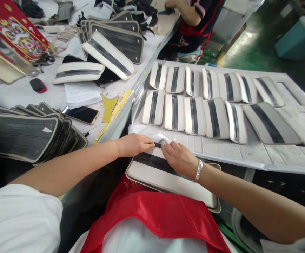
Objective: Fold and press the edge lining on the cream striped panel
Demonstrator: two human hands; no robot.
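Observation:
A cream panel with a black stripe (157, 172) lies across my lap on a red apron (152, 211). My left hand (133, 144) rests at the panel's far end with fingers curled down on it. My right hand (180, 158), a silver bracelet on its wrist, presses the same end, fingertips meeting the left hand's near a small grey round thing (164, 142). What that round thing is I cannot make out.
Two rows of striped cream panels (194, 114) lie on a white-covered board (273, 154) ahead. On the left table (18, 93) are stacks of dark panels (23, 137), a phone (81, 114), papers and a red box (15, 31). Another person (194, 17) works at the far end.

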